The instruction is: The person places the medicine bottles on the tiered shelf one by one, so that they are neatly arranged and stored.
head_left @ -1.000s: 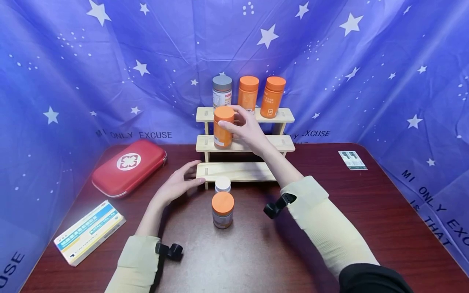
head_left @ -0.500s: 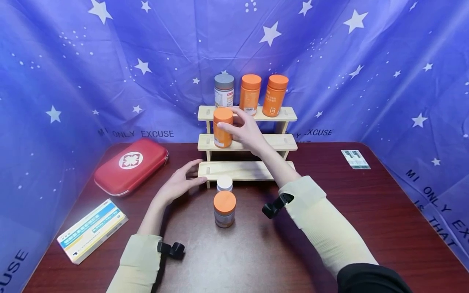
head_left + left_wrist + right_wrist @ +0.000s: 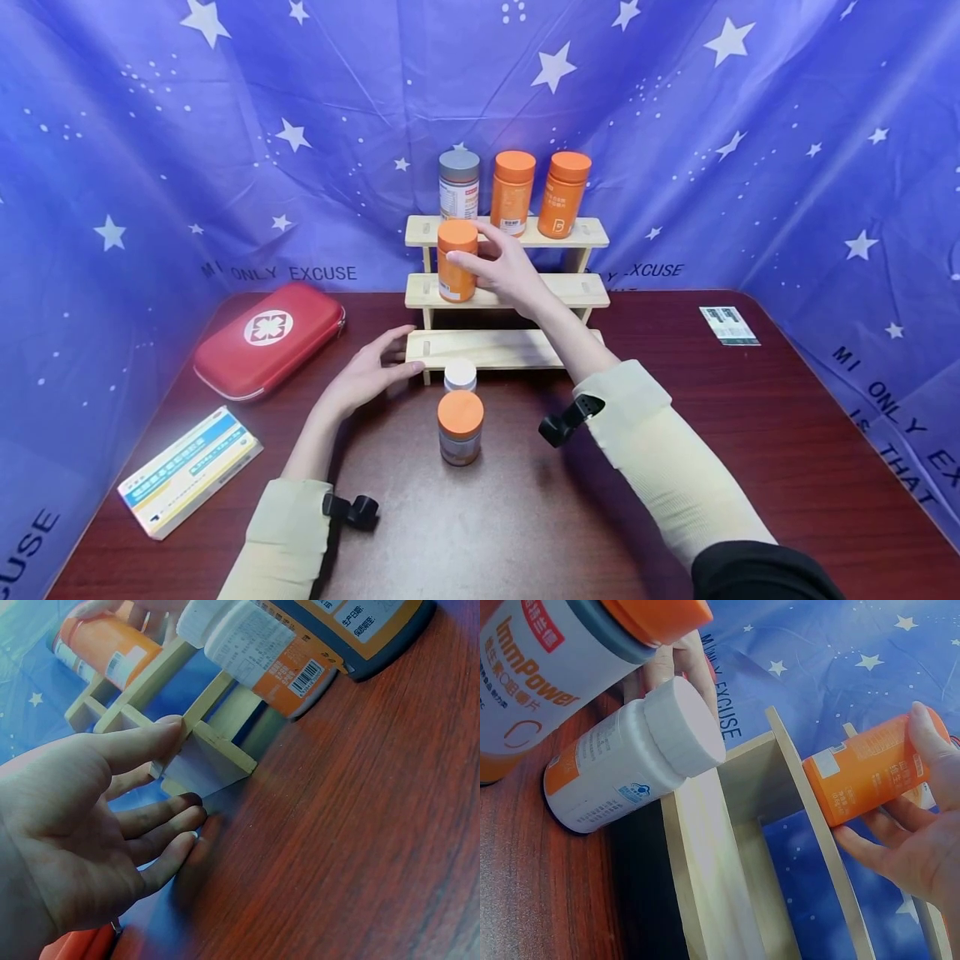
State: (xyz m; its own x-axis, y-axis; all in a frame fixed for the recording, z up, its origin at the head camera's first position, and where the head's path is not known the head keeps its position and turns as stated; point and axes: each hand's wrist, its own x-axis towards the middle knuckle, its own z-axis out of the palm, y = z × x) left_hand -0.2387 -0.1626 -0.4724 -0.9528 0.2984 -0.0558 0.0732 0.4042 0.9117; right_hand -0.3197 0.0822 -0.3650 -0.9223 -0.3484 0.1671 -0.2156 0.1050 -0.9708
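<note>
A three-tier wooden display rack stands at the back middle of the table. My right hand pinches an orange pill bottle between thumb and fingers; it sits upright on the left part of the middle tier. In the right wrist view, the bottle has its base at that board. My left hand holds the left end of the bottom tier, thumb at the front corner, index finger behind. On the top tier are a grey-capped bottle and two orange bottles, one in the middle, one at the right.
Before the rack stand a white-capped bottle and an orange-capped jar. To the left lie a red first-aid case and a medicine box. A small printed card lies at the right. A starry blue curtain hangs behind.
The orange bottle in my right hand has shifted slightly left on the middle tier, then stays there. My left hand keeps its place at the rack. The view has moved a little.
</note>
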